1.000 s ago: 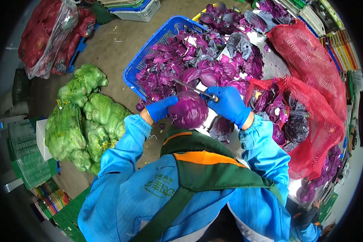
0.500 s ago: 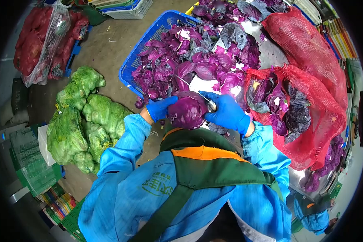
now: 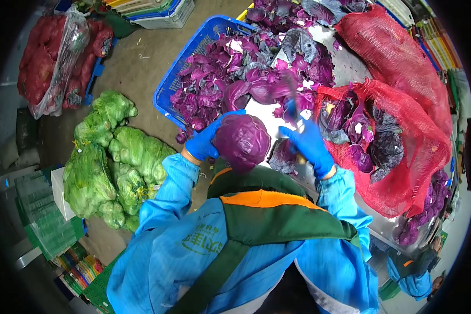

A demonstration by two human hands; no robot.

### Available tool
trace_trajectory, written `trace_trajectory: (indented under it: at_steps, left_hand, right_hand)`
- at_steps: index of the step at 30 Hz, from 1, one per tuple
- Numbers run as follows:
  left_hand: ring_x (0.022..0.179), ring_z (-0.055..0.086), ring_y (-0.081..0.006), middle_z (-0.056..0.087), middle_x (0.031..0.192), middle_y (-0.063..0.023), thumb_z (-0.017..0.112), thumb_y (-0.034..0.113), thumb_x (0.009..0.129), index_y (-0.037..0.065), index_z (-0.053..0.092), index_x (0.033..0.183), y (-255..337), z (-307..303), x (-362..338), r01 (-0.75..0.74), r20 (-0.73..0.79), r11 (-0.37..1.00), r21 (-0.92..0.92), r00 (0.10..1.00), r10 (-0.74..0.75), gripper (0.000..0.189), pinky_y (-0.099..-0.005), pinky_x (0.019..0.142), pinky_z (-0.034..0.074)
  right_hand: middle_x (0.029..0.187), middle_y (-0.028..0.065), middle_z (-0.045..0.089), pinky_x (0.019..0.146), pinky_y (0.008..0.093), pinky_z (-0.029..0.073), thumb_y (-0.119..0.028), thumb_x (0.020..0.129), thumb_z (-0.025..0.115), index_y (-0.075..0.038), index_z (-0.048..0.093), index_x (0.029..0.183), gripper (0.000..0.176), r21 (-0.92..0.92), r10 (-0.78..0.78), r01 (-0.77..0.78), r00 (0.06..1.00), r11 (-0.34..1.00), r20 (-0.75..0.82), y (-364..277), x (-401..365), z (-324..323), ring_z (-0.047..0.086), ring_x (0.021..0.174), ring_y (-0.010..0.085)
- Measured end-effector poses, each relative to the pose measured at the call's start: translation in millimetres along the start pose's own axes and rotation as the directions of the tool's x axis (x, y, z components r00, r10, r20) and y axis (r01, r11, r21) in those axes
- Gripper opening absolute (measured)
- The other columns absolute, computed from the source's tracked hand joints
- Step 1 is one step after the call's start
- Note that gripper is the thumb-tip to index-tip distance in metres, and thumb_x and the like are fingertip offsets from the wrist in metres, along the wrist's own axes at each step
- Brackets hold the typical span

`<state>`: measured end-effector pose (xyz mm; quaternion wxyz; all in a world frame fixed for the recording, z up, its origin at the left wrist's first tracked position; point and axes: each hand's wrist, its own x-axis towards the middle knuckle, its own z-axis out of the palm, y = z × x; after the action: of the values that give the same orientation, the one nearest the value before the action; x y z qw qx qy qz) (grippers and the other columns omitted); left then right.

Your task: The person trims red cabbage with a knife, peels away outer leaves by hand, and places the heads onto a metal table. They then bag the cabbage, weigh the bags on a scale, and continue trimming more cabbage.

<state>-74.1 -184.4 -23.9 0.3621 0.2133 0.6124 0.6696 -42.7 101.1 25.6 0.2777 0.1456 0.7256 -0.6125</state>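
Note:
A round, shiny red cabbage rests against the palm of my left hand, whose gloved fingers curl around its left side. To its right, apart from it, my right hand in a blue glove is closed around a knife; the blade points away from me and is blurred by motion. Between hand and cabbage, a loose dark purple leaf lies on the metal table. Straight ahead, cut purple leaves fill a blue basket and spill over its right side.
A red mesh sack lies open at the right with cabbages inside, and another full sack is behind it. Bagged green cabbages are on the floor at left. Another worker's blue sleeve shows at lower right.
My right hand and the knife have moved off the cabbage to the right, and the blade has swung forward. The cabbage now shows a smoother face, with my left hand still on it.

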Motion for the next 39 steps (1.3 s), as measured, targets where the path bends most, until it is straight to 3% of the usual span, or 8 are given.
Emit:
trace_trajectory:
  at_steps: [2,7,9,13,17,23,28,39]
  left_hand:
    - [0.136,0.035,-0.0222,0.037,0.146,-0.0073,0.091,0.030,0.051,0.005,0.026,0.147,-3.1,7.3,5.3,-0.112,-0.203,0.935,-0.337,0.978,0.044,0.119,-0.0376,0.115,0.025]
    - [0.135,0.035,-0.0210,0.036,0.147,-0.0078,0.090,0.028,0.055,0.007,0.030,0.146,36.9,2.1,5.8,-0.148,-0.263,0.974,-0.173,0.960,0.099,0.111,-0.0379,0.114,0.027]
    - [0.134,0.036,-0.0210,0.037,0.147,-0.0073,0.091,0.025,0.051,0.007,0.033,0.145,23.4,1.3,6.5,-0.062,-0.412,0.997,-0.045,0.910,0.038,0.111,-0.0371,0.113,0.027]
    - [0.133,0.038,-0.0207,0.040,0.144,-0.0065,0.089,0.025,0.055,0.007,0.035,0.143,10.4,9.2,-2.6,-0.103,-0.455,0.992,-0.077,0.889,0.057,0.105,-0.0362,0.113,0.028]
    - [0.130,0.041,-0.0224,0.042,0.142,-0.0091,0.089,0.034,0.058,0.005,0.033,0.143,11.6,13.8,-7.0,-0.202,-0.446,0.948,-0.245,0.892,0.074,0.106,-0.0382,0.111,0.031]
    - [0.130,0.042,-0.0228,0.044,0.141,-0.0099,0.087,0.038,0.057,0.005,0.033,0.144,6.0,-1.4,-10.5,-0.261,-0.387,0.872,-0.415,0.918,0.090,0.107,-0.0391,0.111,0.031]
    - [0.130,0.042,-0.0226,0.045,0.140,-0.0087,0.088,0.041,0.055,0.006,0.033,0.144,35.9,-2.5,5.1,-0.077,-0.201,0.994,-0.075,0.978,0.061,0.110,-0.0379,0.112,0.029]
    - [0.126,0.045,-0.0210,0.047,0.138,-0.0074,0.091,0.026,0.053,0.006,0.036,0.143,28.1,-1.2,10.7,0.009,-0.114,1.000,0.020,0.993,-0.007,0.108,-0.0376,0.109,0.034]
  right_hand:
    - [0.113,0.0055,0.063,0.083,0.0293,0.048,-0.024,0.084,0.072,-0.003,0.049,0.134,0.060,0.292,-0.280,0.250,0.958,0.923,0.065,6.1,-13.7,24.8,0.059,0.094,0.0123]
    - [0.103,0.0076,0.067,0.078,0.0290,0.050,-0.020,0.081,0.074,-0.006,0.048,0.136,0.062,0.254,-0.409,0.406,0.911,0.878,-0.044,2.7,1.5,45.7,0.061,0.085,0.0122]
    - [0.088,0.0116,0.068,0.070,0.0288,0.050,-0.019,0.079,0.073,-0.007,0.046,0.138,0.066,-0.207,-0.250,0.244,0.968,0.947,-0.005,-5.4,4.6,52.3,0.061,0.073,0.0120]
    - [0.070,0.0095,0.062,0.061,0.0302,0.047,-0.018,0.078,0.071,-0.005,0.052,0.133,0.059,-0.250,-0.437,0.430,0.899,0.868,0.027,-1.0,5.8,43.8,0.055,0.061,0.0122]
    - [0.068,0.0076,0.062,0.058,0.0289,0.046,-0.016,0.080,0.069,-0.007,0.066,0.114,0.035,0.076,-0.334,0.351,0.927,0.933,-0.171,15.7,23.4,32.1,0.054,0.063,0.0088]
    - [0.098,0.0110,0.070,0.076,0.0336,0.051,-0.022,0.079,0.072,-0.007,0.060,0.125,0.049,-0.351,-0.403,0.287,0.856,0.891,-0.323,7.8,37.6,6.0,0.067,0.085,0.0193]
    - [0.112,0.0136,0.066,0.091,0.0344,0.047,-0.028,0.076,0.078,-0.011,0.057,0.128,0.058,-0.155,-0.386,0.434,0.883,0.887,0.268,-59.7,21.2,36.2,0.063,0.102,0.0219]
    - [0.106,0.0114,0.068,0.085,0.0333,0.049,-0.021,0.073,0.081,-0.008,0.060,0.123,0.055,-0.161,-0.425,0.448,0.891,0.879,0.159,-25.4,19.5,42.0,0.063,0.095,0.0177]
